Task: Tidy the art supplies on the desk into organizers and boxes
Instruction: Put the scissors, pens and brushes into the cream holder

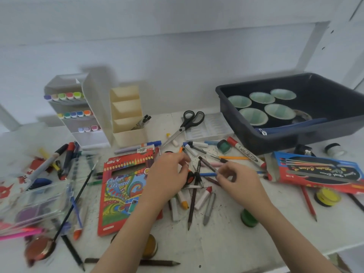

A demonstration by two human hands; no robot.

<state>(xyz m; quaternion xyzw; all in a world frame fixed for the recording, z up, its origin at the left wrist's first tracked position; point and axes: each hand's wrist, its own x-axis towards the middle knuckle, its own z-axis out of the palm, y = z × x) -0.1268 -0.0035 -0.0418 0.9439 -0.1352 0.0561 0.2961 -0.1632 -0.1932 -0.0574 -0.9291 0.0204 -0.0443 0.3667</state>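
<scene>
Two hands work the pile (197, 192) on the tabletop (226, 245): right hand (239, 181) fingers pinch a slim dark pen (207, 164), left hand (169, 174) curls in, grip unclear, so best lift it clear of the tangle, then slot it upright into the far cream tiered organizer (126, 115).

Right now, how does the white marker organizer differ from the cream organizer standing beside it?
The white organizer stands taller than the cream organizer. The white organizer holds rows of colour-capped markers on three tiers. The cream organizer holds only a few dark pens in its lowest slot, and its upper slots look bare. Both stand upright at the back of the desk and are stepped in tiers.
</scene>
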